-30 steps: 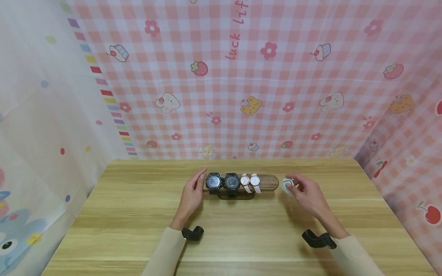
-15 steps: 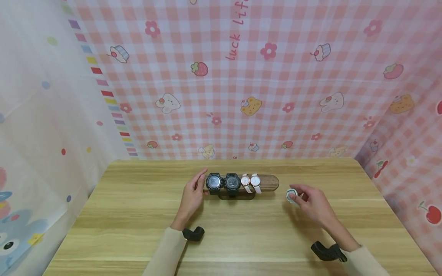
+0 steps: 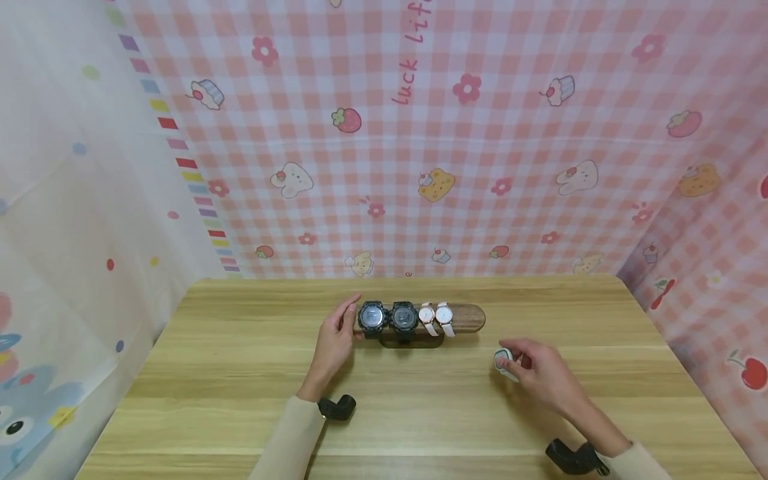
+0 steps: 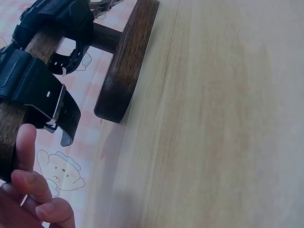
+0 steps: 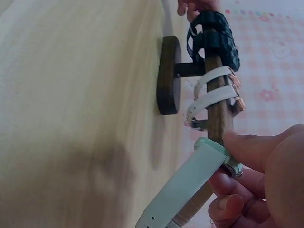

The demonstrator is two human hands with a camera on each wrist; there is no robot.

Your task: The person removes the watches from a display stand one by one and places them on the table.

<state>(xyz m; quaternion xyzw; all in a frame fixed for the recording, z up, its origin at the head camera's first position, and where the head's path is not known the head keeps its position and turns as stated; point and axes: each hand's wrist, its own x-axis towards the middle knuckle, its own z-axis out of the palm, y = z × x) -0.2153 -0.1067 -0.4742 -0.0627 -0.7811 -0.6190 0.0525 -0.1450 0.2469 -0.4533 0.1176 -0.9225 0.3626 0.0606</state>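
Note:
A dark wooden watch stand [image 3: 469,319] stands at the middle of the table, its bar raised on a short post over a flat base [image 4: 126,66]. My left hand [image 3: 332,345] holds the bar's left end, the fingers [image 4: 31,183] curled at it in the left wrist view. Two chunky black watches [image 3: 373,318] hang nearest that hand, then two white-strapped watches [image 3: 445,315] with rose-gold cases. In front of the bar's bare right end, my right hand [image 3: 545,375] pinches a pale mint-green watch [image 3: 504,361] by its case. Its strap [image 5: 183,185] hangs loose and undone in the right wrist view.
The wood-grain table [image 3: 414,413] reaches back to a pink checked cloth [image 3: 384,220] with printed cartoons. More printed cloth hangs on the left and right sides. A black camera mount [image 3: 337,407] is on each wrist.
My right hand has drawn the mint-green watch back from the bar's right end, toward me, and the watch face has turned. My left hand stays at the stand.

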